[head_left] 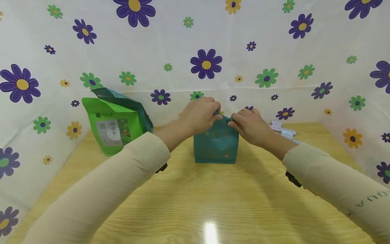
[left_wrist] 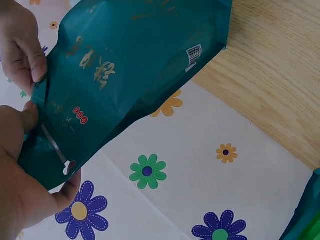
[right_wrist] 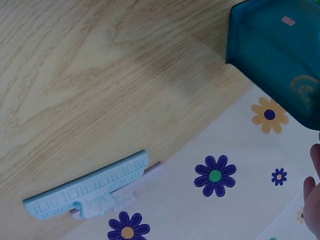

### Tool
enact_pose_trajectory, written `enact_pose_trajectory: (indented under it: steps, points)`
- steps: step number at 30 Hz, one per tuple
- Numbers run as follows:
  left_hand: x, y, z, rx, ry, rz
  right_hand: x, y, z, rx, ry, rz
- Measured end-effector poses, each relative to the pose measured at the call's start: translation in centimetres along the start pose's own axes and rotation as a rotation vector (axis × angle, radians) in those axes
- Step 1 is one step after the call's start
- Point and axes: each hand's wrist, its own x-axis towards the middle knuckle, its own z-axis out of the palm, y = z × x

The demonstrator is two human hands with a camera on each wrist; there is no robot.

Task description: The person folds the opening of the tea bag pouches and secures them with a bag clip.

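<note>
Here, your left hand point(head_left: 201, 115) and right hand point(head_left: 249, 125) pinch the standing teal bag point(head_left: 216, 147) by its top edge point(head_left: 223, 117), apparently spaced to keep it flat and steady.

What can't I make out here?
Head view: most of the rear teal bag, hidden by the green bag.
Head view: the green bag's fine print, too small.
Right wrist view: most of the right hand, cut off by the right edge.
Every view: inside the gripped teal bag, hidden by its walls.
</note>
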Motion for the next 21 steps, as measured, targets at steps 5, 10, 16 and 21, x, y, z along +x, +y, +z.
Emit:
enact_pose_trajectory:
  steps: [5,10,16,21]
  points:
    - [0.0,0.1,0.3,0.031,0.022,-0.017,-1.1,1.2,-0.4,-0.011,-0.038,0.016]
    - [-0.2,0.0,0.4,0.027,0.017,-0.015,-2.5,3.8,-1.4,-0.186,-0.123,0.092]
    - [-0.2,-0.1,0.4,0.029,0.004,-0.012,-4.8,7.2,-2.1,-0.376,-0.395,0.258]
    - [-0.2,-0.2,0.5,0.017,0.006,0.001,-6.8,9.3,-2.2,-0.384,-0.502,0.371]
